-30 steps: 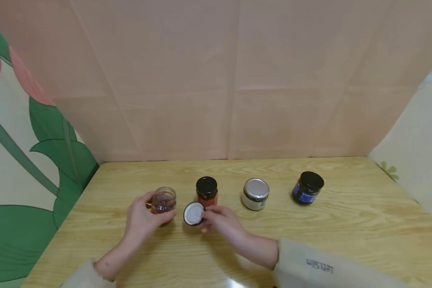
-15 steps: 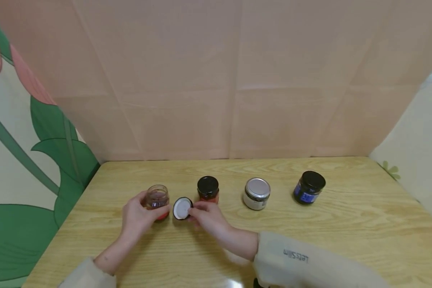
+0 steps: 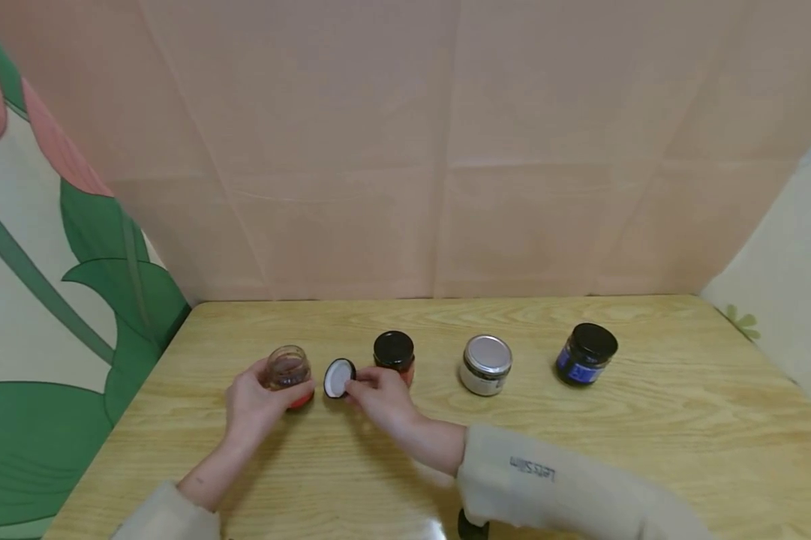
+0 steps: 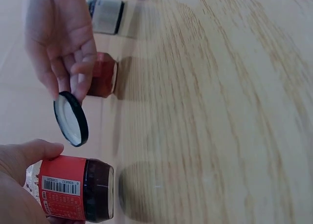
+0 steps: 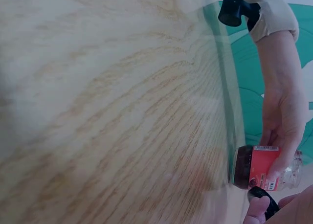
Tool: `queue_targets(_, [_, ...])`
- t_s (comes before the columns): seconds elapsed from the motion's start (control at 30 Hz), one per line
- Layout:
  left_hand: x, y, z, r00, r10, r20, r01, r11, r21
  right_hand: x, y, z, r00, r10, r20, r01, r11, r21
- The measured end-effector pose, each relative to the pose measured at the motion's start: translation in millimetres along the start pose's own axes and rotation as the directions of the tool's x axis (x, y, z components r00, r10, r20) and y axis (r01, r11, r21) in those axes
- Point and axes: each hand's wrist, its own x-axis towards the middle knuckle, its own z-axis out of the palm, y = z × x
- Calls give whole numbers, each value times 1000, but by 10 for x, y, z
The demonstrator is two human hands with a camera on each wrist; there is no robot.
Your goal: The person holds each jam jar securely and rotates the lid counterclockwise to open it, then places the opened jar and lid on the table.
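Note:
My left hand (image 3: 251, 403) grips an uncapped glass jar (image 3: 289, 366) with a red label, at the left of the table in the head view. Dark contents show low in the jar in the left wrist view, where a barcode on the label (image 4: 61, 186) faces the camera. Between the fingers and thumb of my right hand (image 3: 386, 399) a black lid (image 3: 338, 378) is pinched by its edge, tilted so its white inside shows. The lid stands just right of the jar's mouth, apart from it. A second red jar (image 3: 394, 349), black-capped, is partly hidden behind my right hand.
On the wood-grain table (image 3: 351, 480), a silver-lidded jar (image 3: 488, 364) stands right of centre. Farther right is a dark jar (image 3: 586, 354) with a blue label. A pinkish cloth (image 3: 432, 150) hangs along the table's back edge.
The right hand has carried the lid left and slightly away from me, tipping it more upright. The left hand and its jar have shifted a little to the left.

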Motion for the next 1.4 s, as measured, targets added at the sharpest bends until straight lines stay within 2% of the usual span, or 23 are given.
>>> queue_targets(0.17, [24,-35,10,1000,-16,-2,16,1000,-23,47,13,43,1000,-9,-19,8,999,-36])
queue_targets(0.37, [51,-56,5,999,-31,8,31,999,-37,89,14,106,998,49,-32,-51,996,-75])
queue_targets(0.67, [86,-71,4,995,-92,43,96,990,-102,148,87,183,994,99,-35,-101,993,-53])
queue_targets(1.0, [94,-119,19,998,-31,51,33,999,-31,161,145,208,994,108,-32,-110,991,-71])
queue_targets(1.4, [82,-147,20,998,-10,65,10,1000,-1,122,148,225,992,117,-38,-118,993,-24])
